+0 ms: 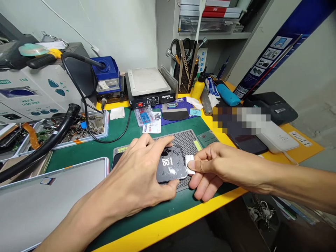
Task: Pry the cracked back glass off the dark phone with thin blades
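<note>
A dark phone (172,163) with white lettering and a cracked, flaking surface lies on a grey perforated mat (187,138). My left hand (140,168) is closed round it, thumb at the near edge and fingers at the far edge, hiding its left part. Between the thumb and fingers of my right hand (207,168) is a small white card (189,163), which meets the phone's right end. Whether the card's edge goes into the phone's seam is too small to tell.
Behind the mat stand a heating plate (149,82) and a holder (186,75) with tweezers and scissors. A grey tray (60,203) and a parts box (106,126) are at left. A dark phone (246,140) and a white power bank (279,134) lie at right.
</note>
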{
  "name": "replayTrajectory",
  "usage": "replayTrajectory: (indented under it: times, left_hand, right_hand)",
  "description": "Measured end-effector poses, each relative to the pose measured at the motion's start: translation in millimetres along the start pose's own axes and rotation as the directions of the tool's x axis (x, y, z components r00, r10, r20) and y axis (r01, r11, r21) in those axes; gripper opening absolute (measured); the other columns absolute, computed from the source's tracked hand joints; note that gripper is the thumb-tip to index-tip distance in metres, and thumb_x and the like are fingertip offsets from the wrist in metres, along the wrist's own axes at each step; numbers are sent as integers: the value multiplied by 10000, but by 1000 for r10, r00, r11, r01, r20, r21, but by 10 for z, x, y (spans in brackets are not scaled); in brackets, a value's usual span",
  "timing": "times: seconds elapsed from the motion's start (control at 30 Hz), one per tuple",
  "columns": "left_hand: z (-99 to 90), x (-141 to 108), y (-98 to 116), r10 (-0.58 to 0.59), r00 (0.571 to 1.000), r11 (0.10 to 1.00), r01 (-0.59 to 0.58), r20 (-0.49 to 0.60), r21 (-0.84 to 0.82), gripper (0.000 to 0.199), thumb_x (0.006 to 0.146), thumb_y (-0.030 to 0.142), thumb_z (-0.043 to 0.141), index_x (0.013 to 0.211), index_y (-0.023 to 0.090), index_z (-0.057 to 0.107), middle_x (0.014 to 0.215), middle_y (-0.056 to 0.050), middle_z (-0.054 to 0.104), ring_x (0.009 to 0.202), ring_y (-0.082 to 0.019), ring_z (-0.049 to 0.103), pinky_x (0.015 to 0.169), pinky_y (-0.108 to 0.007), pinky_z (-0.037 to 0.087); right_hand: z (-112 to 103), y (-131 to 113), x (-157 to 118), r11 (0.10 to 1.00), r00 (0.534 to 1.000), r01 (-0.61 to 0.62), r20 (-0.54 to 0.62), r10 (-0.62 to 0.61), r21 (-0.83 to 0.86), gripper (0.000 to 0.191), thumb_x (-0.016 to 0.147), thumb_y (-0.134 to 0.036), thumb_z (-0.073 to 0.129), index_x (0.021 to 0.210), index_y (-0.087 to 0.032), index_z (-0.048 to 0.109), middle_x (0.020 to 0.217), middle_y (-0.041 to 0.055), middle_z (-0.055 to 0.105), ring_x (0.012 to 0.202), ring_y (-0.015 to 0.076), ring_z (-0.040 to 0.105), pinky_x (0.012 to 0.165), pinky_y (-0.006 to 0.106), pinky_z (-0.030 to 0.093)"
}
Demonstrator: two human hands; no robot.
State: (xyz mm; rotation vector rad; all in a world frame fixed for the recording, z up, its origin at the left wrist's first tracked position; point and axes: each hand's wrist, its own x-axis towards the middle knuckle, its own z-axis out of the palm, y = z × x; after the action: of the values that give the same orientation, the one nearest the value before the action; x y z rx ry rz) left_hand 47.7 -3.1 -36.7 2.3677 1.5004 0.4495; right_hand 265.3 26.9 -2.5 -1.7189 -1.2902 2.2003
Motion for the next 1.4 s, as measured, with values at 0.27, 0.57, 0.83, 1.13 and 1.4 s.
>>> replayTrajectory:
  times: [0.27,0.57,0.83,1.13,1.4]
  left_hand:
    - [-38,17,38,-27,999,1000,27,27,-4,779,733,469,686,1439,278,416,1040,-79,526,965,-285,520,786,-427,479]
    - [-44,30,46,-29,999,1000,29,33,-3,763,726,469,689,1417,255,447,1048,-86,540,973,-285,517,806,-429,474]
    - [-60,21,62,-41,998,999,41,54,-5,768,741,474,678,1430,244,430,1056,-90,546,1012,-293,509,805,-425,464]
    - [-55,13,72,-38,999,999,38,30,-16,730,742,449,681,1403,240,452,1024,-84,543,1005,-283,512,800,-425,478]
    - [-45,13,79,-23,1000,999,24,16,-25,712,742,427,680,1387,219,462,1028,-93,546,988,-279,502,825,-438,481]
  right_hand:
    - [-5,17,11,998,1000,13,7,-12,-55,310,948,-215,536,705,-85,678,696,143,745,629,204,737,627,298,634]
    - [-2,17,-3,995,1000,19,16,-17,-94,280,911,-249,581,693,-103,677,717,145,756,645,211,740,660,314,637]
    - [15,47,5,995,999,31,-5,-32,-94,282,891,-288,616,671,-120,673,708,133,759,636,207,739,647,302,635]
    - [27,87,-2,996,998,63,-19,-65,-66,254,873,-253,626,661,-117,661,718,132,753,642,211,742,639,304,636]
    - [52,116,-11,996,997,76,-32,-77,-48,266,874,-266,623,655,-118,659,727,140,758,651,216,746,656,311,636]
